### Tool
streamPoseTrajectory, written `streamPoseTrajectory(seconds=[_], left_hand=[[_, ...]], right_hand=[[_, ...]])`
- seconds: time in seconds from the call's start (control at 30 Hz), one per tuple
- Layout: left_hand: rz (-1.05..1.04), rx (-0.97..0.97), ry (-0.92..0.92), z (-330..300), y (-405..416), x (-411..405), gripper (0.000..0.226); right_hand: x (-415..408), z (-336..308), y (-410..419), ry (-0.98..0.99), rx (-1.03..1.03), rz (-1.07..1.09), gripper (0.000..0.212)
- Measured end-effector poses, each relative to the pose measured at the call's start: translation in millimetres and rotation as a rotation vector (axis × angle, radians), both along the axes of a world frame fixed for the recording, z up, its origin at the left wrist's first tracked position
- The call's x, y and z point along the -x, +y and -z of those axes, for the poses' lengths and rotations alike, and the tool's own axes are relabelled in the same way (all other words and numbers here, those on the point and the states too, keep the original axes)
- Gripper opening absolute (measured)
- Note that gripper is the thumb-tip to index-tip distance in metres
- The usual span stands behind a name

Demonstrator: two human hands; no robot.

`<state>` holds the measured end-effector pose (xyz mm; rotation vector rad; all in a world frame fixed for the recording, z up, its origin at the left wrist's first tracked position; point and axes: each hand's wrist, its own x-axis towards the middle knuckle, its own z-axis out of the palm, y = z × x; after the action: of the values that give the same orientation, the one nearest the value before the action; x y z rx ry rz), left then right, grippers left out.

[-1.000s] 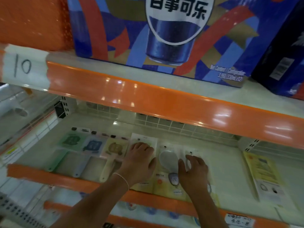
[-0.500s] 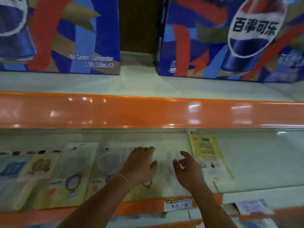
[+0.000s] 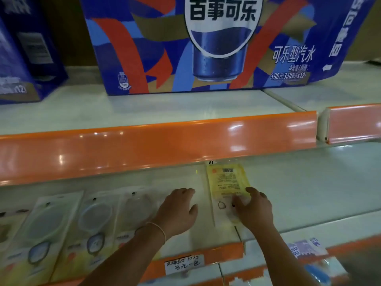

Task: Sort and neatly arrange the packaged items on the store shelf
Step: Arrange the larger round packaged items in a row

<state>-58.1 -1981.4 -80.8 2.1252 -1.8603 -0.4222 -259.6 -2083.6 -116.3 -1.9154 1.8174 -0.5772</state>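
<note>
On the lower shelf [image 3: 309, 195], the left hand [image 3: 177, 213] lies palm down with fingers loosely spread, resting flat on a clear blister pack whose outline blurs beneath it; it grips nothing. The right hand [image 3: 254, 209] is also open, its fingers spread and pressing on the lower part of a yellow packet [image 3: 226, 180], which lies flat with its barcode end toward the back of the shelf; whether any finger curls under the packet's edge cannot be told. Left of the left hand, three carded blister packs [image 3: 92, 223] lie side by side in a row, edges touching or slightly overlapping, with parts of further packs cut off at the far left. The yellow packet sits just beside the row's right end, near the seam between two shelf panels. To its right the shelf surface runs bare toward the frame edge. A handwritten price label [image 3: 184, 264] sits on the orange front rail [image 3: 233, 251] below the hands. On the upper shelf stands a large blue cola carton [image 3: 206, 44], with a second carton [image 3: 24, 58] at the left.
</note>
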Motion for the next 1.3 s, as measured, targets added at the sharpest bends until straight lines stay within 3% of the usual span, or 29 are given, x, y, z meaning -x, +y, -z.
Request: streamPoseTrajectory(seconds=[0.2,0.43,0.57,0.77,0.87,1.03,1.17,1.3], left_hand=[[0.026,-0.025,-0.015,10,-12,13,0.049],[0.021,-0.052,-0.013,26,-6,10,0.049],[-0.005,-0.043,0.001,30,-1,6,0.049],[-0.019,-0.001,0.007,32,6,1,0.051],[-0.036,0.051,0.042,32,11,1,0.056],[-0.026,0.256,-0.121,39,18,-5,0.079],[-0.13,0.34,-0.048,43,29,-5,0.096],[-0.185,0.402,-0.13,49,50,-17,0.11]], right_hand=[[-11,7,-11,0.099,-0.035,-0.029,0.101],[-16,3,-17,-0.014,-0.103,-0.024,0.11],[-11,-4,-14,-0.156,-0.065,-0.012,0.089],[-2,-22,-7,-0.606,-0.292,0.051,0.048],[0,-24,4,-0.776,-0.347,0.025,0.042],[-12,-17,31,-0.865,-0.414,-0.055,0.04],[-31,-15,61,-0.907,-0.409,-0.105,0.037],[-51,-10,81,-0.878,-0.453,-0.165,0.037]])
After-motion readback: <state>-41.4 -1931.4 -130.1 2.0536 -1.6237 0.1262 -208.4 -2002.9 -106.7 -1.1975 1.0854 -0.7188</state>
